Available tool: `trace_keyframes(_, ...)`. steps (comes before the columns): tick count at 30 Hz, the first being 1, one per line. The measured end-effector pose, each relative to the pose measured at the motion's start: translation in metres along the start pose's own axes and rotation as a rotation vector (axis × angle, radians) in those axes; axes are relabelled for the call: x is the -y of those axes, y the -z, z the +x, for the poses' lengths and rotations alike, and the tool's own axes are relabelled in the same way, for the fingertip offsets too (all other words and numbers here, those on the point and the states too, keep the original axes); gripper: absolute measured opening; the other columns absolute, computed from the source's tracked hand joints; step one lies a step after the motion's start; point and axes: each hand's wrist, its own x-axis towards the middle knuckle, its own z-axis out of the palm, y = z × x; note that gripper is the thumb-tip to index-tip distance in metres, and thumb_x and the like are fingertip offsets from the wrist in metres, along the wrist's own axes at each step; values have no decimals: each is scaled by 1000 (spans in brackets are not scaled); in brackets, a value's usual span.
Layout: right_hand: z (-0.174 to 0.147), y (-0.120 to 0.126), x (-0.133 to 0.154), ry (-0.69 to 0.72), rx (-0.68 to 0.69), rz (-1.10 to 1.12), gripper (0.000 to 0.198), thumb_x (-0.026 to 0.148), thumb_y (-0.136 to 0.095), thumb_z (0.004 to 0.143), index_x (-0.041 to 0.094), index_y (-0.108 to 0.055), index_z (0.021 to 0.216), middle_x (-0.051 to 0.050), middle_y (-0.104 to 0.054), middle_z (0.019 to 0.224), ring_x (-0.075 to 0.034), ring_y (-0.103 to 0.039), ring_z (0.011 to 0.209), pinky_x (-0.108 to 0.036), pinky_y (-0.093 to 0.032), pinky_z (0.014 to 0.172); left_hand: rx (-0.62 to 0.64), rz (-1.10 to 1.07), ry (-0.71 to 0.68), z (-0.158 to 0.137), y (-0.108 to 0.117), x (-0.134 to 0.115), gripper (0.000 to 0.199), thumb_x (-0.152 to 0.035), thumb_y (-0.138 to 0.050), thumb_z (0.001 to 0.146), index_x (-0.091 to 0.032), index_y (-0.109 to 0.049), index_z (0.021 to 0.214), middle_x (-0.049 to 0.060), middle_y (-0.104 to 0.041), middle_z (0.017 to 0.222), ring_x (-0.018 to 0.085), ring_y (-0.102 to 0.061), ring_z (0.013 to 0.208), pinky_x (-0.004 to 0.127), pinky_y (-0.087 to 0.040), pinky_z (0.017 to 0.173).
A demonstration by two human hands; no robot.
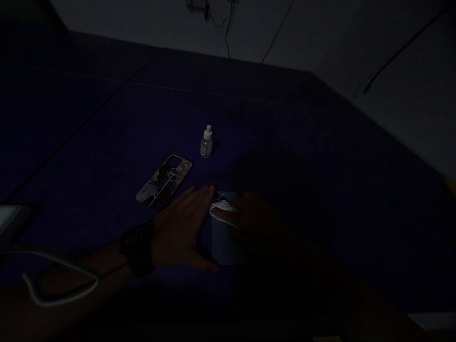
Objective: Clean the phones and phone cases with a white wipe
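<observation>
Although the light is very poor, the main arrangement can be made out: a grey phone (228, 247) lies flat on the dark blue-violet worktop (117, 128), between the two hands, its long side running away from the wearer. Left hand (181, 228) to the phone's left, laid low and open, fingers straight and close together, thumb spread well away from them. Fingertips at the phone's upper left corner, thumb tip at the lower left; the hand brackets that long edge without closing round it. Right hand (256, 213) comes in from the other side, over the phone's upper right part, fingers drawn in on a white cloth (221, 204). Cloth bunched, touching the phone just below the camera end; how firmly it is pressed, cannot tell. Much of this hand and its forearm is lost in shadow.

Just beyond the left hand, a patterned phone case (162, 185), set at a slant, its camera cut-out at the far end. Farther off, a small dropper bottle (206, 145) with white cap, upright. Dark watch (137, 244) on the left wrist; pale cable (53, 303) looping over that forearm. Pale wall (142, 23) behind, with thin wires.
</observation>
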Motion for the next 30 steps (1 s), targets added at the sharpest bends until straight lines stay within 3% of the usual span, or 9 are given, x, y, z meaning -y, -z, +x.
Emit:
trace_keyframes(7, -16, -2, -7, 197, 12, 189, 47, 27, -59, 90, 34, -57, 137, -7, -56, 111, -25, -44, 96, -41, -34, 85, -4, -31, -13, 0, 0, 0, 138, -78, -70, 60, -9, -1, 158, 29, -32, 158, 44, -36, 144, 63, -25, 118)
trace_keyframes(14, -15, 0, -9, 3, -23, 66, 49, 21, -51, 94, 24, -51, 143, -12, -60, 113, -26, -44, 95, -43, -31, 83, 28, -31, 14, 1, 3, -2, 137, -79, -69, 59, -6, -6, 157, 29, -33, 157, 43, -35, 145, 62, -24, 119)
trace_keyframes(21, -16, 3, -7, 144, 38, 215, 38, 26, -54, 96, 33, -59, 134, -5, -60, 106, -23, -46, 97, -40, -31, 85, -16, -43, -12, 0, 0, 0, 135, -77, -70, 61, -10, -5, 158, 27, -32, 159, 44, -36, 145, 63, -24, 119)
trace_keyframes(26, -24, 6, -16, 5, -18, 140, 34, 26, -55, 97, 31, -63, 130, -6, -62, 99, -22, -47, 89, -39, -30, 82, 0, -59, -8, 1, 2, -1, 136, -78, -70, 60, -10, -6, 158, 28, -32, 158, 44, -37, 144, 64, -24, 119)
trace_keyframes(30, -16, 3, -11, -7, -35, 85, 40, 30, -51, 100, 25, -55, 140, -11, -62, 110, -25, -47, 95, -42, -31, 83, 5, -23, -8, 0, 3, -2, 136, -80, -69, 62, -10, -4, 158, 27, -32, 159, 43, -36, 145, 62, -24, 120)
